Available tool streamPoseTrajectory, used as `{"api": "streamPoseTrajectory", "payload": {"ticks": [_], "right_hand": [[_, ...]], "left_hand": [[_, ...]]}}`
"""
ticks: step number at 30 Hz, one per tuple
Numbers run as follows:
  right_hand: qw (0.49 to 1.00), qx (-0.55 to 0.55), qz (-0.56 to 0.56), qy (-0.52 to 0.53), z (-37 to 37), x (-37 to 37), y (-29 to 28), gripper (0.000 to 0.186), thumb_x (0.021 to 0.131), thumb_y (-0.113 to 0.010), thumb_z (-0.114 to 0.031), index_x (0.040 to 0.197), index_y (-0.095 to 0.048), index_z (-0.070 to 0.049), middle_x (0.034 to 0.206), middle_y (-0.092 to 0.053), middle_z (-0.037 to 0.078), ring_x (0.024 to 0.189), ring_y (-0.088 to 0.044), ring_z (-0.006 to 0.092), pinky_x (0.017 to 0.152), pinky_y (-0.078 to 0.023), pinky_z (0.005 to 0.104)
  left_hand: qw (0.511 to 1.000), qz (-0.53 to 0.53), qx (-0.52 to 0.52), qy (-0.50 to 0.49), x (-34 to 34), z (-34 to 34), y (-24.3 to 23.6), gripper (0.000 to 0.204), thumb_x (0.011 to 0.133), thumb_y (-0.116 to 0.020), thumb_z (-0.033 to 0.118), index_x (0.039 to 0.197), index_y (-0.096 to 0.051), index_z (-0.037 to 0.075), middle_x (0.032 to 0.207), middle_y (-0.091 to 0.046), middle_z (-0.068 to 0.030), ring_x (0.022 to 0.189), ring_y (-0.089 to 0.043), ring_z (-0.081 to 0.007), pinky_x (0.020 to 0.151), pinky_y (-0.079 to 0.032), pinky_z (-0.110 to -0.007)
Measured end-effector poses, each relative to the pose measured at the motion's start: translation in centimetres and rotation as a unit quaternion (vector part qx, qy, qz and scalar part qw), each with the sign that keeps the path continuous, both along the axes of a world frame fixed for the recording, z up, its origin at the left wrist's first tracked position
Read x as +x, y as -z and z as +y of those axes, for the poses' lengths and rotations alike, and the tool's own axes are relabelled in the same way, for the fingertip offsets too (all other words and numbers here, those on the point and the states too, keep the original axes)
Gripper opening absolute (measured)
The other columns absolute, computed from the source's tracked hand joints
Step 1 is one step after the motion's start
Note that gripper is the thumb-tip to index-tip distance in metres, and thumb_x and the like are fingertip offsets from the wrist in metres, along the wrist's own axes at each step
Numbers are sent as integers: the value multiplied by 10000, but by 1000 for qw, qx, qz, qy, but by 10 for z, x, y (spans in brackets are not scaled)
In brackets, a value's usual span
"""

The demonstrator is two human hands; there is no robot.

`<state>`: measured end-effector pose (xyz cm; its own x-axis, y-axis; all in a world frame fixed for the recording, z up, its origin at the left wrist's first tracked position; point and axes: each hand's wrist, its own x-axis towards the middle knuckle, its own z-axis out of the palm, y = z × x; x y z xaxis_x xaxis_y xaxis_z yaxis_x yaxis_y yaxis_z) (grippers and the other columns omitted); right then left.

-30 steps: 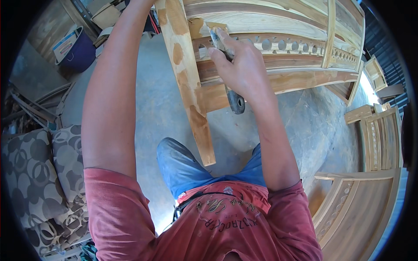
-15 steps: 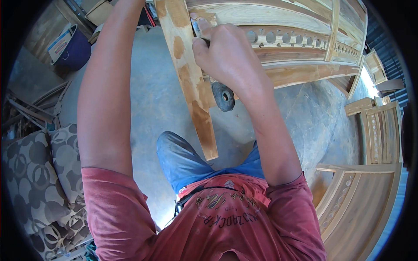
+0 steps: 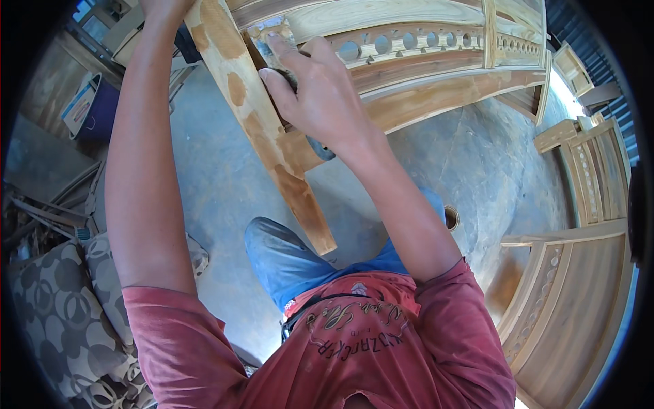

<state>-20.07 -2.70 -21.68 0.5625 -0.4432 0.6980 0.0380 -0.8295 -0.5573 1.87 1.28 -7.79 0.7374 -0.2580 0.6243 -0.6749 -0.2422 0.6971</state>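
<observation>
My right hand is closed on a putty knife, its flat, smeared blade against the bed frame beside the upright leg and its dark rounded handle end showing below my hand. The wooden leg carries brown patches of filler or stain and tapers toward my knees. Behind it, slatted rails and a band with round cutouts stretch to the right. My left hand reaches to the top edge near the leg's upper part; its fingers are out of frame, so what it holds cannot be seen.
A purple bucket and loose wood lie at the left, above patterned cushions. More carved wooden panels stand at the right. A small round container sits on the concrete floor by my right leg. A corrugated wall edges the top right.
The frame and both hands appear farther left and higher as the view shifts. My right hand, still gripping the knife, has moved up-left along the rail. The small floor container has come into sight.
</observation>
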Motion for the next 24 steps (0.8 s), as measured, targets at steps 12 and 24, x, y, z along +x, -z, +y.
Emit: {"api": "streamPoseTrajectory", "payload": {"ticks": [12, 24], "right_hand": [[986, -67, 149, 4, 2, -16, -12, 397, 933, -671, -210, 1293, -694, -43, 895, -577, 189, 612, -589, 310, 590, -505, 410], [991, 12, 131, -10, 2, -7, -35, 410, 854, -619, -158, 1183, -711, 67, 605, -592, 233, 499, -494, 315, 616, -516, 445]], "left_hand": [[989, 0, 83, -119, -6, 3, -8, 630, 875, -689, 581, 861, -723, -49, 743, -670, -136, 677, -642, -281, 664, -516, -377], [996, -24, 31, -75, 1, 1, 0, 636, 875, -691, 578, 927, -732, -55, 761, -675, -136, 691, -642, -278, 682, -519, -378]]}}
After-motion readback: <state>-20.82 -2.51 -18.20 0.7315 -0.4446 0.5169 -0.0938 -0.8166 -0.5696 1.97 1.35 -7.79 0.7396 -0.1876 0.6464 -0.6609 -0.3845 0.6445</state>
